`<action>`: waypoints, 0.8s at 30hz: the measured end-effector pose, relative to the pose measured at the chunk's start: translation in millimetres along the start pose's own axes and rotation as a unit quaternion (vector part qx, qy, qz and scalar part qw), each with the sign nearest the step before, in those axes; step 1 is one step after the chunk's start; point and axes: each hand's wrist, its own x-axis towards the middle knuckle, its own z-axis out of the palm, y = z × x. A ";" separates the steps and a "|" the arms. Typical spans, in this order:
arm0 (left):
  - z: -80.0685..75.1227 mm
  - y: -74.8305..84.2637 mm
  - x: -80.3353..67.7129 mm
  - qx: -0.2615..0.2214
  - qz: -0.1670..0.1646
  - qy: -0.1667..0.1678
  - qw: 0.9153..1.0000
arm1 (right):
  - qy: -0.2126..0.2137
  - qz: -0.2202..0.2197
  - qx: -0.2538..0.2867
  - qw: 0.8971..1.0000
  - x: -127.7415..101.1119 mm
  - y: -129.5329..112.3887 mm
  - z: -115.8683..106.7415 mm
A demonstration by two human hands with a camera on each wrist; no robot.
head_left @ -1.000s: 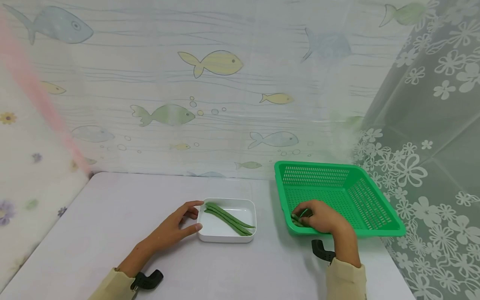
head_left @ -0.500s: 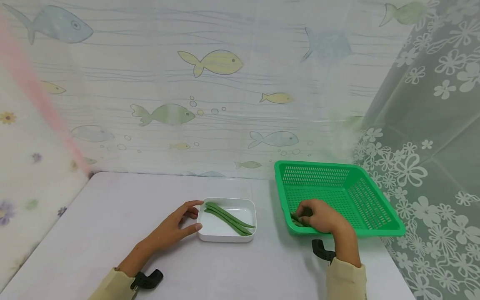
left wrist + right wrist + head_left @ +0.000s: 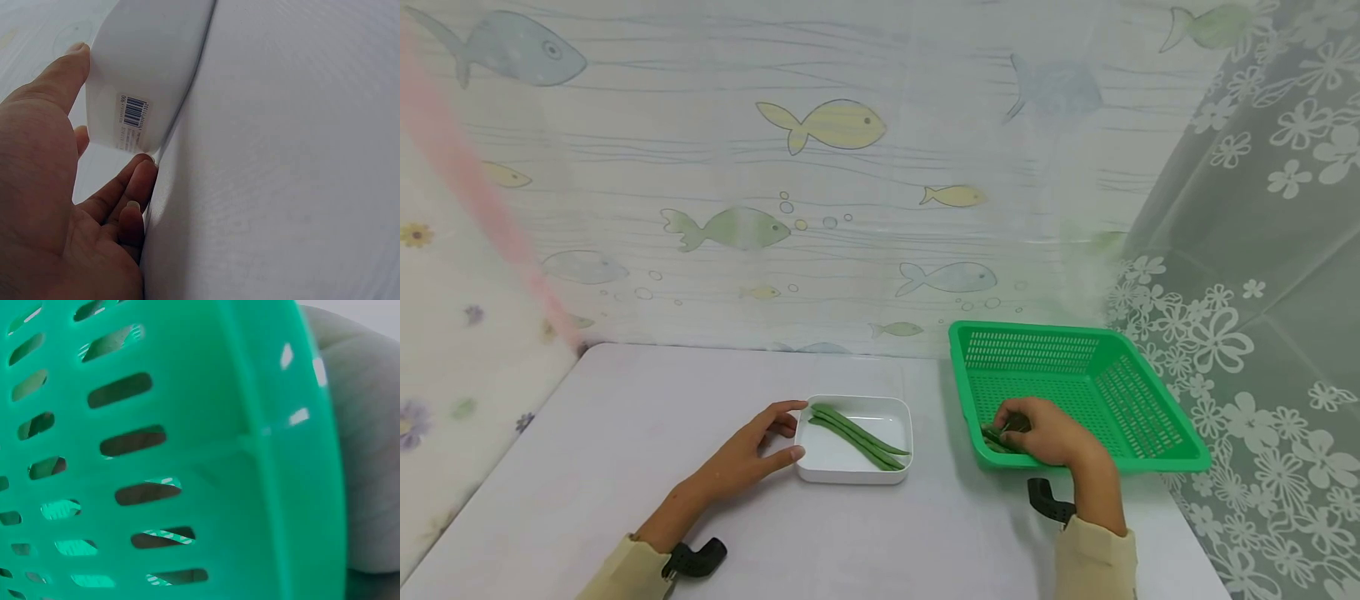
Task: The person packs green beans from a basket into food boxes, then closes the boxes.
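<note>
From the head view I see my left hand (image 3: 747, 457) resting on the pale table top (image 3: 625, 433), fingers and thumb spread in a relaxed fork against the left wall of the white rectangular plastic dish (image 3: 854, 439). The forefinger tip touches the dish's far left corner and the thumb tip touches its near left corner; nothing is gripped. Two long green beans (image 3: 857, 437) lie slantwise in the dish, running from far left to near right. To the right, well apart from the dish, stands the green slotted plastic basket (image 3: 1120, 392). My right hand (image 3: 1047, 432) reaches over its near rim into the near left corner, fingers curled down on a small heap of green beans in the basket (image 3: 997, 440); I cannot tell whether one of them is actually pinched. Fish-printed curtains hang behind the table and a flower-printed curtain to the right.

In the left wrist view I see the left hand (image 3: 56, 206) close up, thumb tip (image 3: 76, 56) laid on the white dish's side wall (image 3: 150, 69), which bears a barcode label (image 3: 134, 112), and two fingertips against its lower edge where it meets the table (image 3: 287, 156). The fingers are loosely open.

In the right wrist view I see only the basket's green slotted wall (image 3: 156, 450) filling the frame, with dark bean shapes behind the slots; the fingers are hidden.
</note>
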 end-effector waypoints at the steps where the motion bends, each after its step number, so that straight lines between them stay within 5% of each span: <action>1: -0.1 0.4 -0.1 0.001 0.000 0.000 1.000 | 0.000 0.000 0.000 1.000 -0.4 0.5 -0.3; 24: -1.8 3.2 -1.8 0.000 -0.003 0.001 1.000 | 0.021 -0.013 -0.020 1.000 -4.5 -1.3 -7.2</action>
